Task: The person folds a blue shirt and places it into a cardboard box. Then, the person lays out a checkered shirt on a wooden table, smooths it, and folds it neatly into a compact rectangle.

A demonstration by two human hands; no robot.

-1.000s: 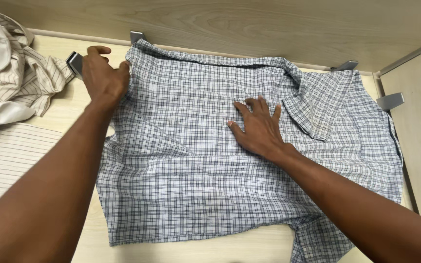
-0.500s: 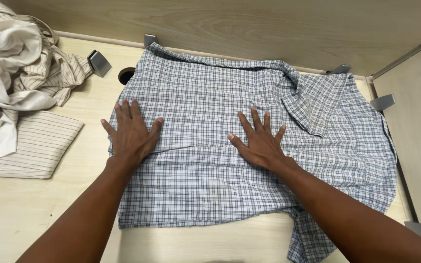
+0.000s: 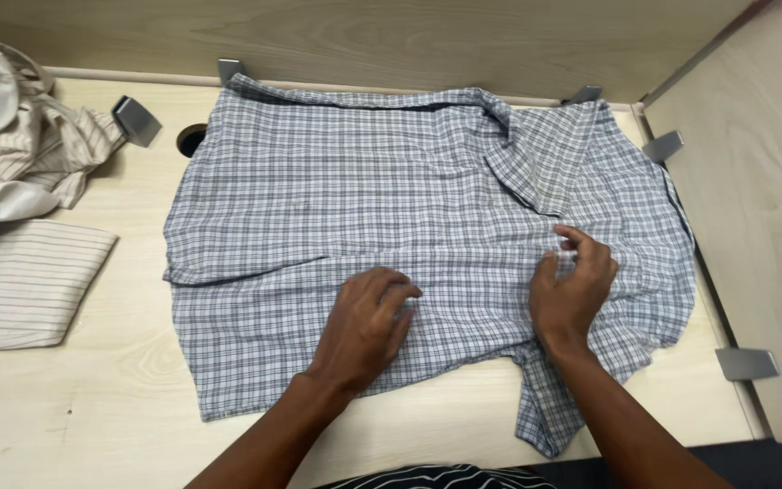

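A blue-and-white checked shirt (image 3: 337,199) lies spread flat on a pale wood-grain table (image 3: 74,407), its collar edge along the back wall and one sleeve folded in across the upper right. Its lower hem sits near the front edge of the table, with a loose tail hanging toward the person at lower right.

The left hand (image 3: 364,328) rests on the lower middle of the shirt, fingers curled loosely and knuckles up, tips pressed into the cloth; whether any fabric is gathered beneath them cannot be told. The right hand (image 3: 574,288) is on the shirt's right part, thumb and fingers drawn together, pinching a small fold of the checked cloth.

To the far left, a heap of cream and striped garments (image 3: 20,181) lies well apart from the shirt. A round hole (image 3: 191,140) in the tabletop shows just beside the shirt's upper left corner. Grey metal brackets (image 3: 136,119) join the table to light wooden panels (image 3: 744,163) at the back and right.
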